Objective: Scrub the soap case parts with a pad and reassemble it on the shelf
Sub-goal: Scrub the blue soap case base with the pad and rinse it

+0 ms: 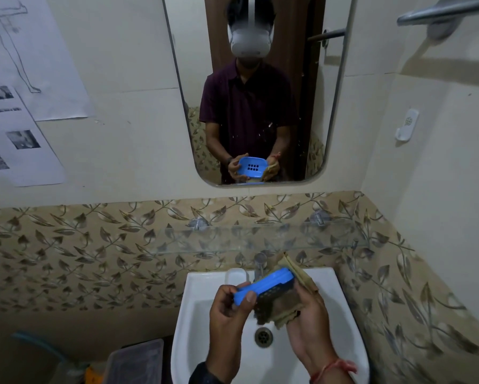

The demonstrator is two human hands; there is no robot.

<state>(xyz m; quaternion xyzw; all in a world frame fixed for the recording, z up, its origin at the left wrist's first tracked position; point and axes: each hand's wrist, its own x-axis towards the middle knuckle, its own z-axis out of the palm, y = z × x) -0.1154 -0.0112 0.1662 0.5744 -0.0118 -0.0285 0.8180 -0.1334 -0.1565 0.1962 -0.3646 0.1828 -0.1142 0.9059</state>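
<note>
Head view looks down at a white sink (pixel 340 322) set against a wall (pixel 66 259) covered with brown leaf tiles. Above the tiles hangs a big mirror (pixel 335 106). It shows the person in a dark shirt, holding the same things over the sink. Papers (pixel 19 128) with pictures are stuck on the wall to the left of the mirror. A clear glass shelf (pixel 260 236) runs along the tiles just above the sink, held by two shiny clips. A metal tap (pixel 259 263) stands at the back of the sink, and the round drain (pixel 263 337) sits in the bottom of the bowl.

Both hands are over the bowl. The left hand (pixel 228 309) holds a blue soap case part (pixel 266 284) by its left end, thumb on the near side and fingers (pixel 227 291) curled tight around the back. The part is tipped up on its edge (in the mirror you can see a block of small square holes in its middle). The right hand (pixel 306 309) is closed on a worn, brownish scrub pad (pixel 277 306) and presses it against the near side of the blue part. The pad wraps up behind the right end of the part too. A red thread (pixel 333 368) is tied on the right wrist.
</note>
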